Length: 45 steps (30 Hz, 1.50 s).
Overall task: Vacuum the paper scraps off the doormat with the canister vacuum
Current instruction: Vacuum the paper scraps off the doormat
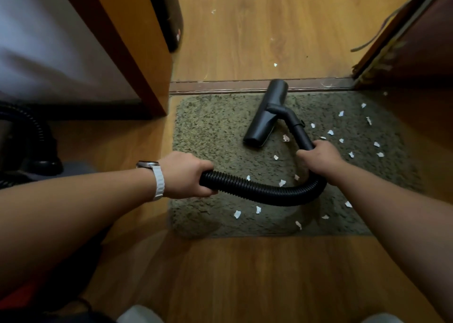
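A grey-green shaggy doormat (210, 124) lies on the wood floor below the door sill. Several white paper scraps (282, 182) dot its middle and right side. The black floor nozzle (267, 113) rests on the mat's upper middle, its far end reaching the sill. My right hand (318, 157) grips the rigid black tube just behind the nozzle. My left hand (182, 174), with a white-strapped watch on the wrist, grips the ribbed black hose (264, 191), which curves between both hands above the mat. The canister (31, 151) sits dark at the left edge.
A wooden cabinet corner (147, 60) stands close on the left. A dark door and its frame (402, 43) close off the right. A brown threshold strip (220, 86) borders the mat's far edge. A few scraps (275, 64) lie on the floor beyond.
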Tool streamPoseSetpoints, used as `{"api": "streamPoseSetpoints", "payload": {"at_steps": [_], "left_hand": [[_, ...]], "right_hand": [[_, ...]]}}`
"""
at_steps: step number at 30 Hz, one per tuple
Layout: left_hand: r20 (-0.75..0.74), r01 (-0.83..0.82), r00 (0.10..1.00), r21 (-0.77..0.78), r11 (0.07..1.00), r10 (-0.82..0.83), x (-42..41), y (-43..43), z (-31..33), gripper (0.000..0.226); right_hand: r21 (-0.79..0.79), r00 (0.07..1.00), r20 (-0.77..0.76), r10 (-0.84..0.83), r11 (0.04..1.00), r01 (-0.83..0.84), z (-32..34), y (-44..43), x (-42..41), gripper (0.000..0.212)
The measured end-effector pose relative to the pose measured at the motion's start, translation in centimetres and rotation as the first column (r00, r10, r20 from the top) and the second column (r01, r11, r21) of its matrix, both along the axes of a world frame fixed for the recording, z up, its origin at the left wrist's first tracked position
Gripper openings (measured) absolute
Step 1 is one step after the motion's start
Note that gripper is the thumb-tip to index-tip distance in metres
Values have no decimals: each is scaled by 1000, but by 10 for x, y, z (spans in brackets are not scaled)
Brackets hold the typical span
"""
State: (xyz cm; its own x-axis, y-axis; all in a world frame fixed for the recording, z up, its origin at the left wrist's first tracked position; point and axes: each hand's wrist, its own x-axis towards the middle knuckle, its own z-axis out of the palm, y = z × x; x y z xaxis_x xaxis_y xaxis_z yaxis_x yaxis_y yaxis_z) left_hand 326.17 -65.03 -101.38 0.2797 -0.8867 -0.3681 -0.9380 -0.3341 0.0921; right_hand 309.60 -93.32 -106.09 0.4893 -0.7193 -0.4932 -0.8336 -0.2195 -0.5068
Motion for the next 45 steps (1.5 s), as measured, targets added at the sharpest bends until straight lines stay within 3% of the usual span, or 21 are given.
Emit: {"api": "streamPoseSetpoints", "payload": {"at_steps": [4, 12, 22, 30, 37, 45], "left_hand": [[-16, 11, 1000, -44, 999, -12, -5, -15, -1, 38], [-11, 84, 996, -18, 996, -84, -15, -16, -8, 39], [-27, 95, 995, 25, 995, -95, -19, -25, -6, 40], [-38, 196, 980, 74, 978, -193, -29, -14, -13, 42], [-131, 247, 964, 132, 960, -230, -56, -2, -23, 38], [-177, 267, 952, 81, 960, -250, -76, 4, -18, 43]], "right_hand": [[-2, 1000, 10, -23, 1000, 24, 3, -14, -18, 20], [93, 984, -71, 165, 983, -158, 3, -1, -36, 15], [60, 995, -62, 72, 996, -69, 3, -7, -54, 13], [143, 959, -97, 267, 957, -252, -10, 18, -70, 24], [140, 889, -144, 436, 898, -417, -4, 24, -81, 16], [172, 771, -221, 597, 802, -572, 18, 26, -86, 14]]}}
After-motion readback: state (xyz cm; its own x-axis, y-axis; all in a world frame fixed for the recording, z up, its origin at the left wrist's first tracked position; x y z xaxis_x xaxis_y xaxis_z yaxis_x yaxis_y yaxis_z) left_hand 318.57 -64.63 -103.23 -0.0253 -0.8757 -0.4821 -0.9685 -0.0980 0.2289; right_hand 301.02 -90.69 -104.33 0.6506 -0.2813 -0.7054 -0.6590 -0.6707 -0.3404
